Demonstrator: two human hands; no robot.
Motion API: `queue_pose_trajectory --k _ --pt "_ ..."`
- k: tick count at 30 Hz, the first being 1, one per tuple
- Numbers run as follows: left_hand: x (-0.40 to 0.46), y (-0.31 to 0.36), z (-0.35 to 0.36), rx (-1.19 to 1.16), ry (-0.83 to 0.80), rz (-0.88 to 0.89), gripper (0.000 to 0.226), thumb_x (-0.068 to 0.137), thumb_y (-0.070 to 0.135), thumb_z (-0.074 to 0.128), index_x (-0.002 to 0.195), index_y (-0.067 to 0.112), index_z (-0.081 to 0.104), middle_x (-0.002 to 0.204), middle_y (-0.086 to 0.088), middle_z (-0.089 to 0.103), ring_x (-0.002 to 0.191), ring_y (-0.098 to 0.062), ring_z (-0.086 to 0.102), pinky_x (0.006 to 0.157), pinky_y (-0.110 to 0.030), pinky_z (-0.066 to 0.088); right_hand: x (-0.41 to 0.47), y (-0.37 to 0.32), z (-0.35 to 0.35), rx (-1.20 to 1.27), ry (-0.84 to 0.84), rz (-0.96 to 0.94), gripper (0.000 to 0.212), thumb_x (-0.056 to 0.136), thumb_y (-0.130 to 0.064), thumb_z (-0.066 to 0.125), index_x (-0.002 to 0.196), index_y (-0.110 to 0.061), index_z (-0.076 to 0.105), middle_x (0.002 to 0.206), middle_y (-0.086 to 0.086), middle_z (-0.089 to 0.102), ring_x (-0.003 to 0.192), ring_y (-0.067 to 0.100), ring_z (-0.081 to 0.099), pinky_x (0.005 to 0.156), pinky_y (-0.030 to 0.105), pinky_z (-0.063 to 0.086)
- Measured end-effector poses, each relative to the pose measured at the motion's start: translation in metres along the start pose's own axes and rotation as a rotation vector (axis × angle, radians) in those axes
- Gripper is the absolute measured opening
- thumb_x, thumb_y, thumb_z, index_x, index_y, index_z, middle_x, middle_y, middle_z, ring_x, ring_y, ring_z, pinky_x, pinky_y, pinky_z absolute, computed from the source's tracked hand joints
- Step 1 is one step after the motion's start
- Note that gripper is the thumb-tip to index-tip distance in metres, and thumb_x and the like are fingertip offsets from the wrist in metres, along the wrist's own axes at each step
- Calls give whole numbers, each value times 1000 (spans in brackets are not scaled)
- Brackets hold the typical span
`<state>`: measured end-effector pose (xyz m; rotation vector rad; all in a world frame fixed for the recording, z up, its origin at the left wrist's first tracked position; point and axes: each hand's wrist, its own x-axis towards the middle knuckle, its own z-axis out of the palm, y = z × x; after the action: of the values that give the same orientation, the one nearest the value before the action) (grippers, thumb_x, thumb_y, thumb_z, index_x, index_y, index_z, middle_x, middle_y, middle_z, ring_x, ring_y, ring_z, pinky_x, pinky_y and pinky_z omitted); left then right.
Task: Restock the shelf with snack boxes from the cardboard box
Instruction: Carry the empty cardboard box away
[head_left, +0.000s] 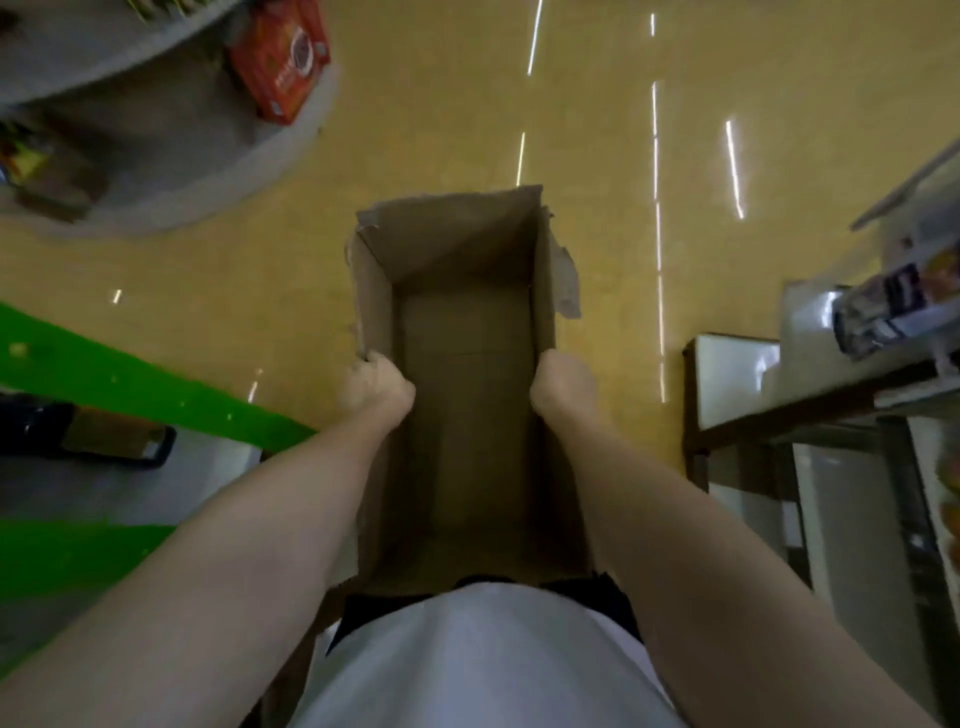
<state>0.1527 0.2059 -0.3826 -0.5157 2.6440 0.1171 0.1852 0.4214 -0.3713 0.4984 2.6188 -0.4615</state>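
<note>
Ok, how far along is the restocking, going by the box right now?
Unloading looks done: the cardboard box shows only its bare bottom. In hand: the left hand and right hand each grip a side wall, carrying it. One red snack box sits on the grey shelf. Probably only removing the carton remains.

Lighting: dim indoor, warm yellow cast. Glare: thin white streaks of reflected overhead light on the glossy floor (597, 208), upper centre and right of frame. Shadow: inside of the cardboard box (457, 395) was dark, deepest toward the bottom of the frame. Blur: strong motion smear on the shelf (156, 156) at upper left and fixtures at right. Distortion: wide-angle bending at both edges.
</note>
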Motion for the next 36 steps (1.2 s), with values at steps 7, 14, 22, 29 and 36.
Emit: queue_pose_trajectory --k 7,14,22,29,36 --pt "69 55 -67 -94 180 -19 47 92 34 60 130 8 48 130 -14 55 122 -32 52 90 -43 48 92 -26 -50 21 -14 -79 7 95 -12 52 89 -12 56 91 9 60 80 27 58 65 35 47" --pt "159 41 -78 -162 122 -198 49 93 35 57 131 7 45 132 -17 54 121 -35 53 91 -44 49 188 -112 -68 -69 -82 -223 12 96 -11 48 101 -10 59 102 12 61 97 32 61 81 39 54" --pt "316 68 -143 -288 141 -232 40 95 32 53 125 7 48 129 -18 54 120 -35 52 91 -43 48 328 -227 -119 -211 -58 -257 13 97 -8 48 104 -8 59 102 12 63 88 29 56 73 36 48" --pt "425 99 -201 -333 98 -289 42 94 34 54 126 7 48 129 -18 54 121 -34 53 92 -42 48 431 -304 -161 -266 -36 -269 21 96 -6 46 111 -7 61 110 14 65 105 34 63 83 39 53" --pt "534 148 -242 -271 65 -337 38 95 33 52 121 6 50 126 -19 57 119 -36 55 94 -42 46 558 -361 -199 -269 -84 -321 24 97 -7 46 117 -7 58 117 14 63 111 33 61 86 38 51"
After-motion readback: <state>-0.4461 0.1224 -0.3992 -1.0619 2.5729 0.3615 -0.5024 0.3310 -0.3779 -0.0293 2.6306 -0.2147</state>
